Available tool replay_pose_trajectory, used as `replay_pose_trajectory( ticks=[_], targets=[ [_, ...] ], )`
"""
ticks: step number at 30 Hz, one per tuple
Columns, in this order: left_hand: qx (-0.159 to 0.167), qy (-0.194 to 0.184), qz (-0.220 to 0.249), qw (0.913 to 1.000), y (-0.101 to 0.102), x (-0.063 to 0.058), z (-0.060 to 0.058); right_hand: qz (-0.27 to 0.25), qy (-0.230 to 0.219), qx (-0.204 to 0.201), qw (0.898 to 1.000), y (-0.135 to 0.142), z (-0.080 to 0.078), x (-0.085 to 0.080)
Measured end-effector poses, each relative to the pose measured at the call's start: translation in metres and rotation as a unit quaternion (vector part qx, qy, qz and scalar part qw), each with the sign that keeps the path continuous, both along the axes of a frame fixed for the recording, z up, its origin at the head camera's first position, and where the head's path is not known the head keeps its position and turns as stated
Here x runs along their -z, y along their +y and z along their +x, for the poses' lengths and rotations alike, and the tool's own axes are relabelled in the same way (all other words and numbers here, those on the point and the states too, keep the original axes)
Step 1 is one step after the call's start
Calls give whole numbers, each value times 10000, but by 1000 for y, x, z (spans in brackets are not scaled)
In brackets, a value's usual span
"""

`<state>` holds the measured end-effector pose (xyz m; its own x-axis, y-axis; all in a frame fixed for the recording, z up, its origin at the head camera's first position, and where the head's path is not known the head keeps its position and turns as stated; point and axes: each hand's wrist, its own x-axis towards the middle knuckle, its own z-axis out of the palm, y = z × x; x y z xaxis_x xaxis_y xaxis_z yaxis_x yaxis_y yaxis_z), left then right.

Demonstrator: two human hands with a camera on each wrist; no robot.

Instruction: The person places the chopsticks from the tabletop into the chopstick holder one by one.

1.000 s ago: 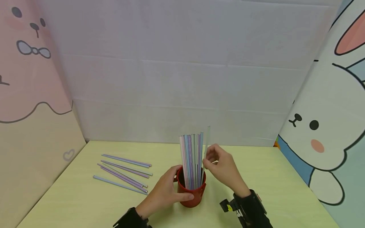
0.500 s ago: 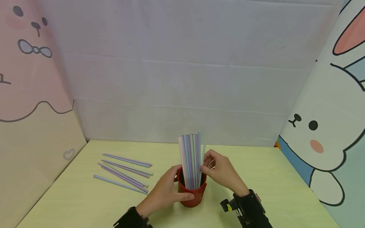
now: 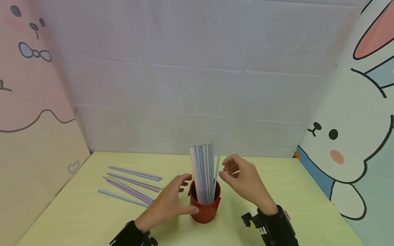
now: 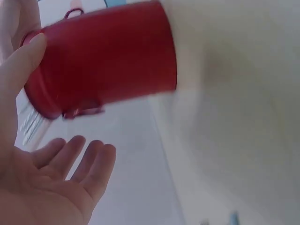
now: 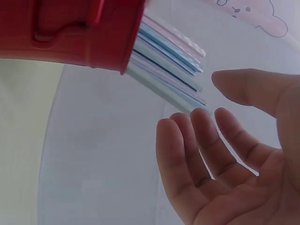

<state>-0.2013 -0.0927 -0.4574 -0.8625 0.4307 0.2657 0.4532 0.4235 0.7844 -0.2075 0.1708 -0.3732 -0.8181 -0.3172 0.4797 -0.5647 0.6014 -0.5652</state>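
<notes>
A small red bucket (image 3: 204,212) with side handles stands upright on the table, holding a bundle of pastel straws (image 3: 202,171). A pale green straw (image 3: 217,171) leans slightly apart at the bundle's right side. My left hand (image 3: 172,201) is beside the bucket's left, fingers spread away from it. Its thumb (image 4: 28,58) overlaps the bucket near the rim in the left wrist view. To the right of the straws, my right hand (image 3: 244,177) is raised with thumb and fingers apart, nothing between them. In the right wrist view its fingertips (image 5: 201,119) are near the straw ends.
Several loose blue and purple straws (image 3: 132,193) lie on the pale yellow table (image 3: 77,212), left of the bucket. A white backdrop (image 3: 184,85) rises behind the table, and cartoon-printed panels (image 3: 347,143) flank it.
The pale green straw has gone down into the bucket, and my right hand has let go and drawn back to the right. My left hand has loosened from the bucket and moved left.
</notes>
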Motion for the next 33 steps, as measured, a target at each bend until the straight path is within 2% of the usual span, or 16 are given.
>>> replay_pose_trajectory(
  ticks=[6, 12, 15, 19, 21, 23, 26, 30, 33],
  targets=[
    [-274, 563, -624, 9961, -45, -12, -5, -44, 239, -197, 9995, -2, 12, -11],
    [-424, 1485, -1321, 9791, -97, -12, -18, 114, 431, -333, 9984, -4, 25, -18],
    [-405, 2015, -1787, 9622, -126, -8, -22, 200, 577, -526, 9967, -5, 31, -21],
    [-368, 2717, -2539, 9276, -164, 0, -26, 334, 709, -789, 9938, -6, 38, -20],
    [-330, 2900, -2772, 9154, -182, 6, -27, 418, 767, -903, 9921, -8, 41, -16],
    [-279, 2942, -2875, 9110, -197, 11, -27, 493, 834, -1030, 9899, -10, 44, -12],
    [-223, 2832, -2963, 9119, -212, 19, -28, 563, 911, -1210, 9869, -13, 47, -4],
    [-240, 2514, -3259, 9110, -224, 28, -28, 641, 914, -1448, 9831, -18, 50, 8],
    [-270, 2381, -3535, 9042, -230, 35, -30, 727, 840, -1594, 9809, -22, 52, 15]
  ],
)
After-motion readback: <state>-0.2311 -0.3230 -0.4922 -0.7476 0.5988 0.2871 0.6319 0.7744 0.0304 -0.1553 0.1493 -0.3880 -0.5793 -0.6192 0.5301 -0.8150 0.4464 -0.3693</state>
